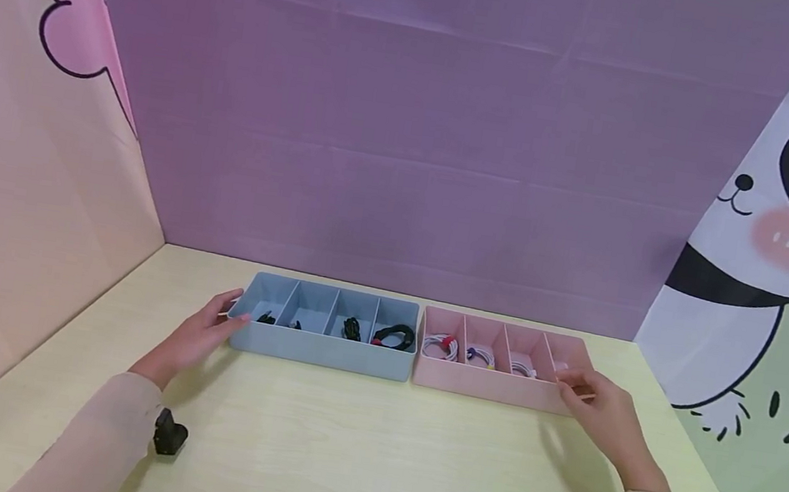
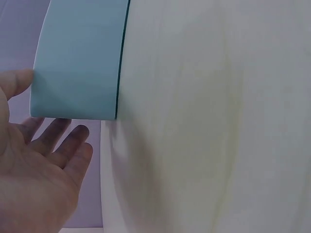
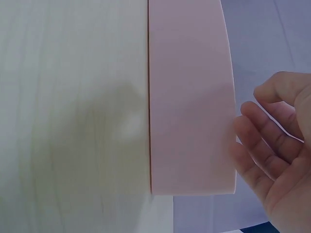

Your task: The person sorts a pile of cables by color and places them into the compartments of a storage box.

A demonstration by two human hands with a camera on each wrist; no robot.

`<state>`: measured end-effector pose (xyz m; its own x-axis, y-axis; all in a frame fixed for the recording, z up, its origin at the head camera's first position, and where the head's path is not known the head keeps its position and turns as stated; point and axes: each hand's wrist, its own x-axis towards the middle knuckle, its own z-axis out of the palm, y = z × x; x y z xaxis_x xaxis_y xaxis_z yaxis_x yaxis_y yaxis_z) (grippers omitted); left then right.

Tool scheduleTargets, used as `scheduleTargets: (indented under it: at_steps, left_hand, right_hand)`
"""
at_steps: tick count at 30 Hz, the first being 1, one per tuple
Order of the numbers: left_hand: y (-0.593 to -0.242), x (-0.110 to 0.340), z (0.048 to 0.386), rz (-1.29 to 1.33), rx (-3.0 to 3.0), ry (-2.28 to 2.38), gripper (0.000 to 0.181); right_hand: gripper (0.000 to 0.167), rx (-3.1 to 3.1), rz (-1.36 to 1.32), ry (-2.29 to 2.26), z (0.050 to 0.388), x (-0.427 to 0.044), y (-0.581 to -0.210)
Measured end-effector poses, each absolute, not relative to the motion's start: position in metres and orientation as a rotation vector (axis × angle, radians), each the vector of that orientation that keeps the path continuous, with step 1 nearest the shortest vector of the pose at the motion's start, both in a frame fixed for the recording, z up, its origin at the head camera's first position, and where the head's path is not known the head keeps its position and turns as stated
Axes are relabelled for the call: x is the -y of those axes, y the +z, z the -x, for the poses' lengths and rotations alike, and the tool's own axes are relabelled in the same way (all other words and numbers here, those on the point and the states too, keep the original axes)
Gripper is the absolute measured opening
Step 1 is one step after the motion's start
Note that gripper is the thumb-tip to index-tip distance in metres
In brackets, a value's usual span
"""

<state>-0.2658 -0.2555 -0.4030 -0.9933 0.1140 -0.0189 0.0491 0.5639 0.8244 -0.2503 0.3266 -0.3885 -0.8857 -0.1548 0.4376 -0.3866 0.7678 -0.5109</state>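
Note:
At the back of the table stands a blue divided box (image 1: 326, 352), with small black items and coiled black cables (image 1: 393, 336) in its compartments. A pink divided box (image 1: 489, 384) stands beside it on the right, holding coiled white cables (image 1: 443, 345). My left hand (image 1: 204, 329) is at the blue box's left end. Its thumb meets the front rim, and the loosely spread fingers lie by the end wall, also in the left wrist view. My right hand (image 1: 599, 408) hovers at the pink box's right end, its fingers loosely bent by the rim with nothing visible between them.
A purple backdrop (image 1: 415, 156) rises right behind the boxes. Printed side panels flank the pale wooden table (image 1: 364, 460), a panda picture (image 1: 785, 217) on the right one. Black wrist devices (image 1: 169, 433) sit at both sleeves.

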Motion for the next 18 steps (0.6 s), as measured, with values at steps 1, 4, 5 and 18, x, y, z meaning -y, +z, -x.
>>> scheduleTargets:
  at_steps: [1,4,5,18]
  left_hand:
    - [-0.4024,0.2557,0.2657,-0.144,-2.72,1.419,0.085]
    - [-0.4009,0.2564,0.2657,-0.163,-2.745,1.387,0.084]
    - [-0.4006,0.2567,0.2658,-0.172,-2.755,1.377,0.083]
    - [-0.3996,0.2602,0.2649,-0.273,-2.907,1.222,0.077]
  right_hand:
    - [0.014,2.595,-0.407,0.864,0.2501,-0.3273,-0.388]
    - [0.015,2.61,-0.388,0.863,0.2498,-0.3291,-0.388]
    - [0.016,2.615,-0.385,0.86,0.2498,-0.3297,-0.3883]
    - [0.016,2.516,-0.477,0.731,0.2483,-0.336,-0.3915]
